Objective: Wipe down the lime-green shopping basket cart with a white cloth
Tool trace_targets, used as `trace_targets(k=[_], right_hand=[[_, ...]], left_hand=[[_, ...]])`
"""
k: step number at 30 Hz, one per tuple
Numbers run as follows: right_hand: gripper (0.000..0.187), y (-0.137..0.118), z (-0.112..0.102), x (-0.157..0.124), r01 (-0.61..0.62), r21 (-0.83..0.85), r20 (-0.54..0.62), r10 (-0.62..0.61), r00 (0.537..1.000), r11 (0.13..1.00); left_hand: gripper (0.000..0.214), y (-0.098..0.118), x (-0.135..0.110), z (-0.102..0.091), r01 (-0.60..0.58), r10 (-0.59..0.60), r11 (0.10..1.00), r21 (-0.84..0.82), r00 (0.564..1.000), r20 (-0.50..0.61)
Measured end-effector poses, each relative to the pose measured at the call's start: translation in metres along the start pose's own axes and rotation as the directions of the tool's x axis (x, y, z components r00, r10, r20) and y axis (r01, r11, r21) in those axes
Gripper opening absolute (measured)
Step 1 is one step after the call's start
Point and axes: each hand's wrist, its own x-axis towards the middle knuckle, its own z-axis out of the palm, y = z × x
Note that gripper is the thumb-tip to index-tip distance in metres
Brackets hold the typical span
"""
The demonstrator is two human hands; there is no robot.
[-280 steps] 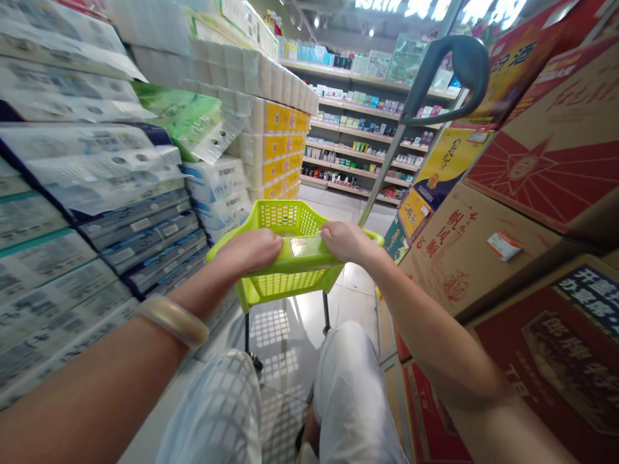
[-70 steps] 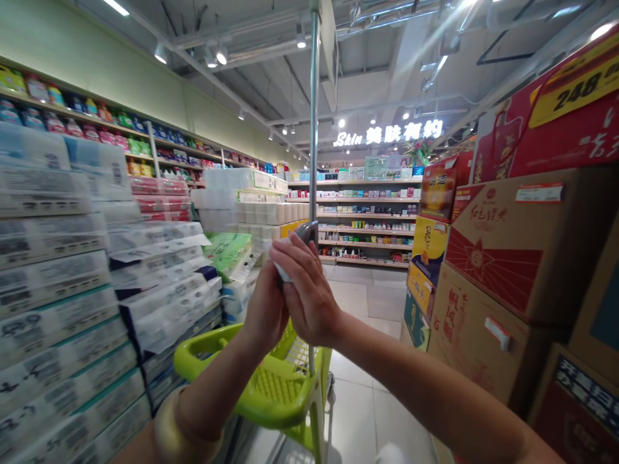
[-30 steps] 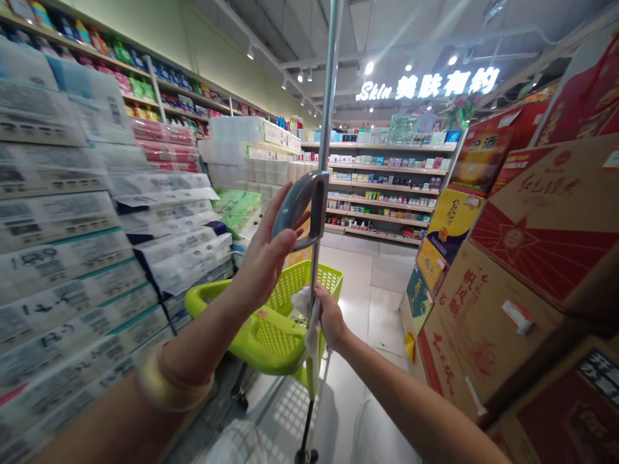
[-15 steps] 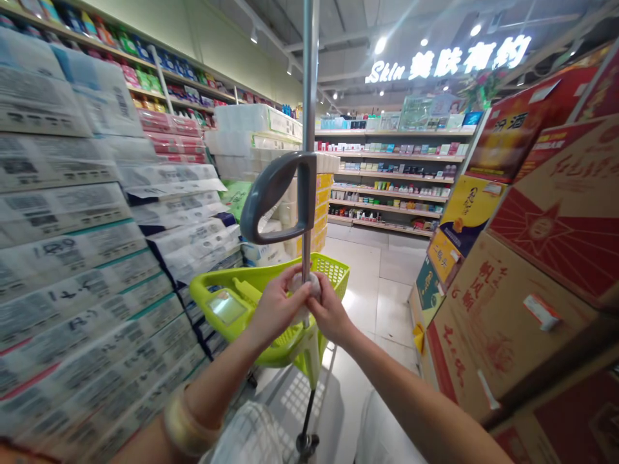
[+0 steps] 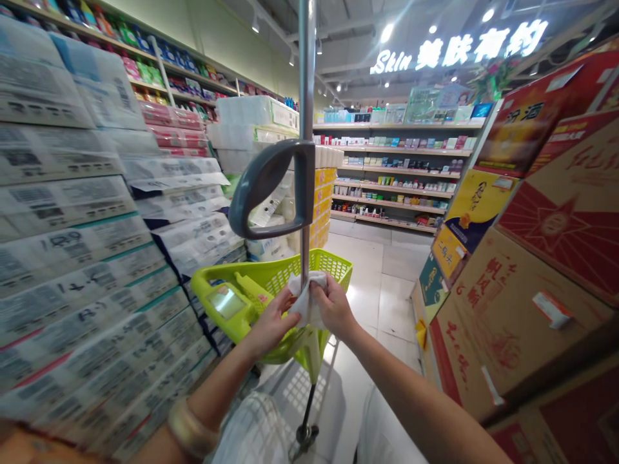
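Observation:
A lime-green shopping basket [image 5: 227, 285] on wheels stands in front of me in a shop aisle. Its metal pole [image 5: 304, 71] rises upright, with a grey loop handle [image 5: 264, 187] on its left side. Low on the pole, just above the basket's rim, both my hands hold a white tissue [image 5: 305, 298]. My left hand [image 5: 271, 322] pinches its left edge. My right hand [image 5: 333, 308] is closed on its right part, beside the pole.
Stacked packs of tissue paper [image 5: 87, 238] wall the left side. Brown and red cartons [image 5: 527, 258] are piled on the right. The tiled floor [image 5: 382, 283] runs ahead to shelves [image 5: 401, 187] of small goods under a lit sign [image 5: 459, 48].
Over the last second my left hand left the grey handle and came down to join my right hand at the tissue low on the pole. The hands now hold the tissue slightly spread.

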Motion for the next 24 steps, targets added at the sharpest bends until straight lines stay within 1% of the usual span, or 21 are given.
trace_targets(k=[2, 4, 6, 7, 8, 9, 10, 11, 12, 13, 14, 15, 16, 17, 18, 19, 20, 21, 24], right_hand=[[0.014, 0.017, 0.003, -0.017, -0.001, -0.077, 0.018, 0.002, 1.0, 0.997], [0.012, 0.032, 0.001, -0.032, -0.014, -0.155, 0.081, 0.027, 0.996, 0.988], [0.013, 0.039, -0.006, -0.036, -0.018, -0.223, 0.135, 0.049, 0.99, 0.975], [0.013, 0.038, -0.012, -0.032, -0.01, -0.258, 0.118, 0.042, 0.992, 0.966], [0.014, 0.035, -0.019, -0.026, 0.008, -0.297, 0.059, 0.01, 0.998, 0.955], [0.016, 0.031, -0.026, -0.017, 0.034, -0.343, -0.041, -0.051, 0.998, 0.939], [0.017, 0.027, -0.032, -0.008, 0.062, -0.395, -0.162, -0.136, 0.977, 0.917], [0.019, 0.023, -0.037, 0.0, 0.088, -0.445, -0.275, -0.229, 0.934, 0.891], [0.021, 0.021, -0.041, 0.006, 0.11, -0.486, -0.354, -0.311, 0.882, 0.867], [0.021, 0.021, -0.042, 0.009, 0.129, -0.517, -0.386, -0.364, 0.847, 0.846], [0.021, 0.022, -0.04, 0.008, 0.147, -0.534, -0.365, -0.384, 0.848, 0.833], [0.02, 0.026, -0.036, 0.004, 0.171, -0.537, -0.284, -0.368, 0.885, 0.826], [0.019, 0.032, -0.031, -0.004, 0.202, -0.531, -0.143, -0.322, 0.936, 0.823], [0.02, 0.037, -0.025, -0.013, 0.232, -0.517, 0.025, -0.257, 0.966, 0.824], [0.023, 0.043, -0.018, -0.024, 0.257, -0.503, 0.182, -0.189, 0.965, 0.825], [0.028, 0.047, -0.012, -0.034, 0.274, -0.494, 0.3, -0.134, 0.944, 0.825], [0.032, 0.05, -0.007, -0.043, 0.286, -0.496, 0.367, -0.101, 0.925, 0.82], [0.037, 0.051, -0.003, -0.051, 0.294, -0.514, 0.389, -0.087, 0.917, 0.806], [0.043, 0.047, 0.002, -0.064, 0.295, -0.62, 0.36, -0.071, 0.93, 0.727]], left_hand=[[0.064, -0.007, -0.003, -0.002, 0.036, -0.037, 0.999, -0.028, 0.999, -0.022], [0.07, -0.011, -0.006, -0.004, 0.088, -0.088, 0.996, -0.027, 0.995, -0.035], [0.071, -0.011, -0.008, -0.006, 0.131, -0.131, 0.991, -0.004, 0.991, -0.009], [0.071, -0.01, -0.009, -0.007, 0.138, -0.138, 0.99, 0.015, 0.99, 0.013], [0.07, -0.009, -0.009, -0.008, 0.136, -0.138, 0.99, 0.041, 0.99, 0.031], [0.069, -0.008, -0.01, -0.01, 0.131, -0.134, 0.989, 0.071, 0.99, 0.039], [0.067, -0.007, -0.011, -0.012, 0.124, -0.128, 0.987, 0.104, 0.991, 0.032], [0.066, -0.006, -0.012, -0.013, 0.119, -0.123, 0.984, 0.134, 0.992, 0.017], [0.065, -0.005, -0.012, -0.015, 0.116, -0.117, 0.98, 0.161, 0.993, -0.001], [0.064, -0.005, -0.013, -0.017, 0.115, -0.114, 0.976, 0.183, 0.993, -0.018], [0.064, -0.004, -0.014, -0.018, 0.115, -0.11, 0.974, 0.197, 0.993, -0.034], [0.063, -0.004, -0.015, -0.018, 0.113, -0.105, 0.972, 0.205, 0.993, -0.048], [0.063, -0.003, -0.015, -0.019, 0.113, -0.103, 0.971, 0.209, 0.993, -0.057], [0.062, -0.002, -0.016, -0.018, 0.116, -0.105, 0.97, 0.213, 0.993, -0.062], [0.061, -0.001, -0.016, -0.018, 0.118, -0.107, 0.968, 0.219, 0.992, -0.062], [0.059, 0.001, -0.016, -0.017, 0.118, -0.108, 0.966, 0.231, 0.993, -0.054], [0.056, 0.003, -0.016, -0.017, 0.115, -0.107, 0.96, 0.254, 0.993, -0.042], [0.051, 0.004, -0.015, -0.016, 0.112, -0.107, 0.95, 0.292, 0.994, -0.033], [0.036, 0.008, -0.014, -0.012, 0.122, -0.112, 0.887, 0.445, 0.992, -0.048]])
